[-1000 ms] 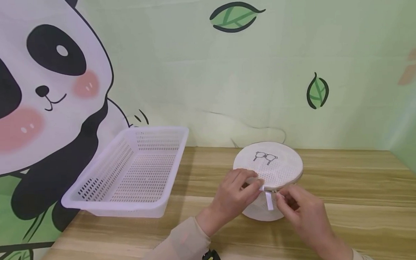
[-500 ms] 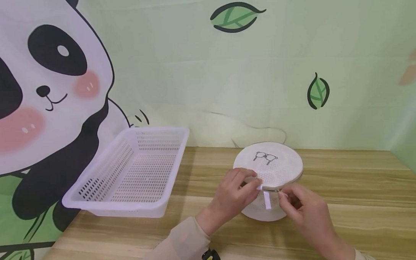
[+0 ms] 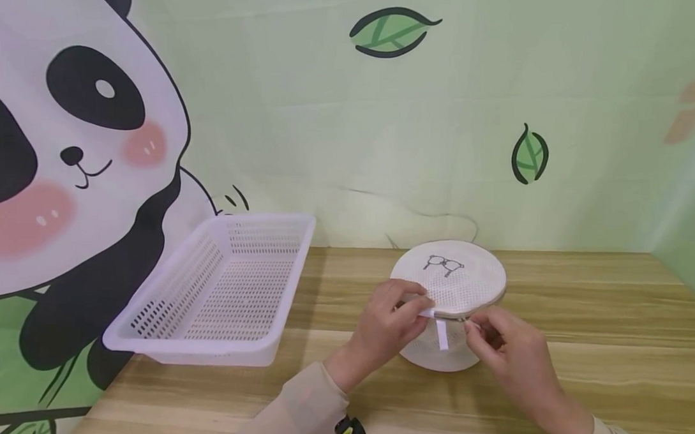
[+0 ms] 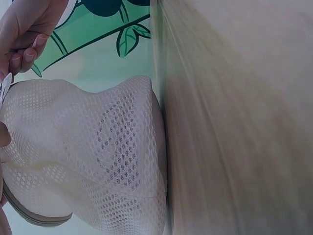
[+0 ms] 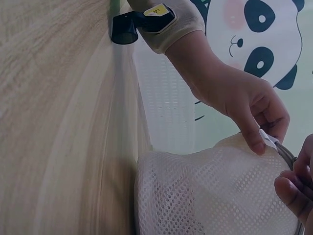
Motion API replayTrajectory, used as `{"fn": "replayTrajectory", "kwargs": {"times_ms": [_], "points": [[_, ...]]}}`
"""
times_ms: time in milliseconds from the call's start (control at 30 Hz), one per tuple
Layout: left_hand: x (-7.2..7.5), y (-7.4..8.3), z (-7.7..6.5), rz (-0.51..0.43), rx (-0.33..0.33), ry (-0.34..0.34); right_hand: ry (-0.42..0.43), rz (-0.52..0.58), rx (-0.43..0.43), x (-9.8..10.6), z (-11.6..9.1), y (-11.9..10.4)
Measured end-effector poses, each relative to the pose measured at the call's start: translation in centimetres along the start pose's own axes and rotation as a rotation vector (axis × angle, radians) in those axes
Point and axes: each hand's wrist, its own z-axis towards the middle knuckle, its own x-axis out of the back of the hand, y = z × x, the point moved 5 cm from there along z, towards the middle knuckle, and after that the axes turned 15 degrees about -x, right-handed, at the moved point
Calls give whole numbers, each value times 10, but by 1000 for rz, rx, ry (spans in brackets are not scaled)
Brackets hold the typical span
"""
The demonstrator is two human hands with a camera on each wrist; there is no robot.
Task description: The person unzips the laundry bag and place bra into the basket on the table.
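While the left hand (image 3: 380, 318) pinches a white tab (image 3: 427, 312) and the right hand (image 3: 513, 348) the nearby zip (image 3: 450, 315), fingers nearly closed, mesh bag (image 3: 417, 354) stands on worktop (image 3: 593, 330), lid (image 3: 476, 276) on, zipping apparently midway, remainder unclear.

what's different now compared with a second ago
The left hand and hanging tag shifted slightly left; the right hand eased slightly right, so their gap widened. Nothing was visibly let go: both hands stay at the bag's rim. The basket stayed put.
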Motion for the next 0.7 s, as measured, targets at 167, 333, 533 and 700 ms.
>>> {"fn": "replayTrajectory", "kwargs": {"times_ms": [167,333,533,700], "points": [[0,-2,-1,-25,21,-8,5,-3,-7,1,0,0],[0,-2,-4,-26,31,-25,-2,0,-1,0,0,0],[0,-2,-5,-2,11,-22,4,-5,9,1,0,0],[1,-1,-4,33,-10,-18,13,-14,13,1,1,0]]}}
